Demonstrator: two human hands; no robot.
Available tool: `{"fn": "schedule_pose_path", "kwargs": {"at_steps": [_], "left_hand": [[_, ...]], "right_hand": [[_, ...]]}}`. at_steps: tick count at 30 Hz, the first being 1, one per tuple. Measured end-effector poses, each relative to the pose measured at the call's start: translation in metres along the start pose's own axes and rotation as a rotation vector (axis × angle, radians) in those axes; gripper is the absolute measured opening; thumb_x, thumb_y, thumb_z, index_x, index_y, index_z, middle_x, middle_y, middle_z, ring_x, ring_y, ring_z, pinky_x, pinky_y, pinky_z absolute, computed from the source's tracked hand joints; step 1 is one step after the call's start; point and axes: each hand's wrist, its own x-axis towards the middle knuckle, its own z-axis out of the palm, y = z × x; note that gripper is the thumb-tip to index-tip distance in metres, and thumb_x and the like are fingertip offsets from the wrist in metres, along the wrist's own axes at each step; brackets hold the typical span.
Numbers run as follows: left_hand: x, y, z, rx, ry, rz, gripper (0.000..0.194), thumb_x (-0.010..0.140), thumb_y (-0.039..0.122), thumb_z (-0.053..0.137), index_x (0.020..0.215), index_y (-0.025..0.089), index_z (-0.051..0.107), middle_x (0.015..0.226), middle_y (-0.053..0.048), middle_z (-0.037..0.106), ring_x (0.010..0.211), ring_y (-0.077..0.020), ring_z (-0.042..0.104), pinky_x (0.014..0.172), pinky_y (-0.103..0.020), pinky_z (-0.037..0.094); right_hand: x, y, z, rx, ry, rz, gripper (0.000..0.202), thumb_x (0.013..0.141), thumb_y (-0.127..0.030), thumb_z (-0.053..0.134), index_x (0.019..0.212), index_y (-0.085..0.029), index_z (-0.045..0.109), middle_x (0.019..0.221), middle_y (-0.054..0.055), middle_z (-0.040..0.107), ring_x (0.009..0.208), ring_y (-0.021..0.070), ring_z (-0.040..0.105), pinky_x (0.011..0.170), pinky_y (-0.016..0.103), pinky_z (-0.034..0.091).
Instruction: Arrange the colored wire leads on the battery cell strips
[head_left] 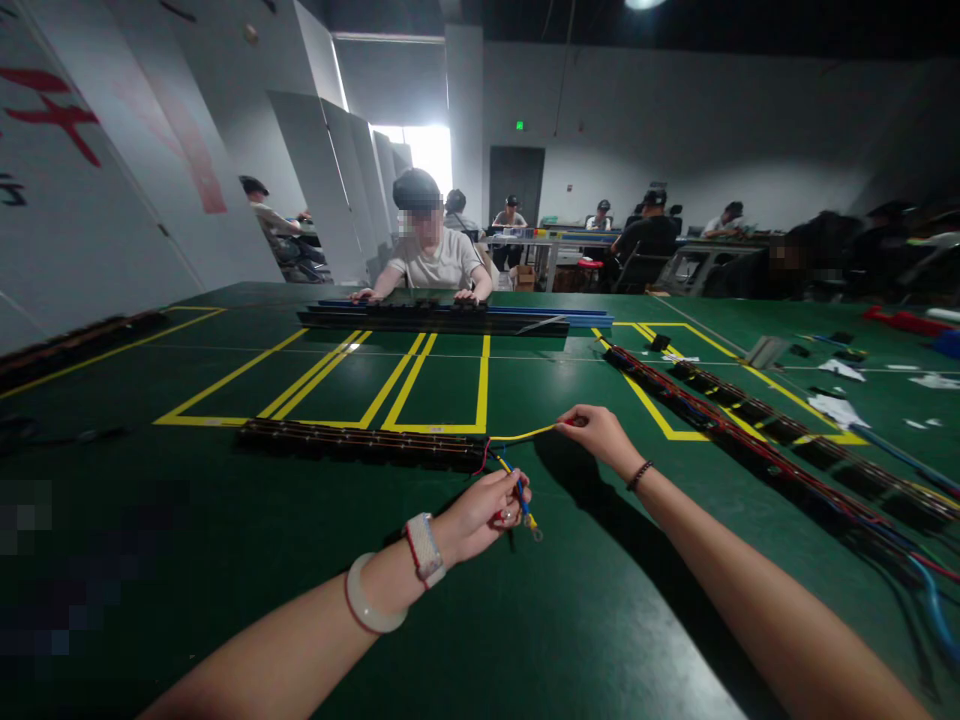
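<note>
Near the middle of the green table (420, 640) lies a long black strip (360, 443) with wires along it; colored wires come out of its right end. My left hand (487, 510) is closed around a bundle of wires, blue and yellow among them, with ring-shaped metal ends sticking out below the fingers. In a pinch, my right hand (592, 432) holds the end of a yellow wire (523, 435), stretched out to the right from the strip. What lies between the right fingertips looks partly red and is mostly hidden.
Wired black strips (720, 420) run along the right side, near white scraps (836, 408) and a blue cable (930, 600). Across the table, a person (439, 250) rests both hands by long dark rails (450, 318). Another dark strip (82, 345) lies far left.
</note>
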Motion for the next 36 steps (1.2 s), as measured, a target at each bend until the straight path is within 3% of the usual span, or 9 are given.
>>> {"fn": "schedule_pose_path", "kwargs": {"at_steps": [6, 9, 13, 18, 22, 28, 36], "left_hand": [[-0.001, 0.001, 0.001, -0.001, 0.015, -0.004, 0.014, 0.087, 0.025, 0.045, 0.083, 0.013, 0.05, 0.07, 0.0, 0.052, 0.039, 0.0003, 0.031, 0.043, -0.016, 0.026], [-0.001, 0.001, 0.001, -0.007, 0.011, 0.007, 0.013, 0.087, 0.024, 0.045, 0.082, 0.012, 0.051, 0.07, -0.001, 0.052, 0.04, 0.0002, 0.031, 0.041, -0.016, 0.023], [-0.001, 0.002, 0.002, -0.018, 0.017, 0.016, 0.014, 0.086, 0.023, 0.047, 0.081, 0.011, 0.052, 0.07, -0.003, 0.054, 0.041, -0.0009, 0.033, 0.039, -0.016, 0.02], [-0.002, 0.003, 0.004, -0.023, 0.008, 0.023, 0.016, 0.086, 0.023, 0.045, 0.085, 0.01, 0.054, 0.076, -0.008, 0.06, 0.042, -0.0022, 0.034, 0.039, -0.017, 0.02], [0.0, 0.002, 0.002, -0.07, -0.027, 0.011, 0.021, 0.088, 0.025, 0.04, 0.083, 0.011, 0.054, 0.071, -0.006, 0.057, 0.043, -0.0039, 0.036, 0.041, -0.018, 0.022], [0.001, 0.0, 0.001, -0.144, 0.045, -0.001, 0.016, 0.086, 0.023, 0.04, 0.075, 0.015, 0.049, 0.063, 0.001, 0.047, 0.046, -0.0046, 0.039, 0.042, -0.018, 0.024], [0.001, 0.002, 0.003, -0.157, 0.076, -0.062, 0.016, 0.086, 0.027, 0.04, 0.081, 0.015, 0.049, 0.067, 0.0, 0.051, 0.049, -0.0067, 0.044, 0.045, -0.019, 0.029]], "right_hand": [[-0.008, -0.004, 0.011, -0.448, 0.011, -0.155, 0.016, 0.078, -0.033, 0.058, 0.074, -0.02, 0.068, 0.075, 0.003, 0.063, 0.077, 0.0166, 0.053, 0.068, 0.026, 0.036], [-0.01, -0.007, 0.013, -0.545, -0.005, -0.184, 0.017, 0.081, -0.031, 0.056, 0.077, -0.02, 0.068, 0.078, 0.004, 0.062, 0.079, 0.0167, 0.051, 0.07, 0.026, 0.034], [-0.013, -0.009, 0.013, -0.539, -0.004, -0.312, 0.02, 0.085, -0.03, 0.05, 0.09, -0.02, 0.067, 0.086, 0.006, 0.06, 0.085, 0.0164, 0.049, 0.075, 0.027, 0.033], [-0.02, -0.03, 0.01, -0.293, 0.006, -0.589, 0.021, 0.087, -0.029, 0.049, 0.098, -0.019, 0.062, 0.092, 0.006, 0.058, 0.087, 0.0152, 0.049, 0.078, 0.028, 0.033], [-0.026, -0.054, 0.001, -0.16, -0.124, -0.679, 0.014, 0.086, -0.024, 0.05, 0.09, -0.018, 0.062, 0.086, 0.004, 0.059, 0.083, 0.0142, 0.049, 0.077, 0.027, 0.033], [-0.036, -0.075, -0.006, -0.18, -0.433, -0.78, 0.012, 0.079, -0.018, 0.054, 0.087, -0.02, 0.063, 0.081, 0.002, 0.058, 0.078, 0.0131, 0.049, 0.074, 0.026, 0.033], [-0.041, -0.08, -0.004, -0.308, -0.525, -0.769, 0.023, 0.078, -0.014, 0.053, 0.095, -0.023, 0.065, 0.087, 0.003, 0.06, 0.084, 0.0146, 0.049, 0.078, 0.028, 0.032]]}}
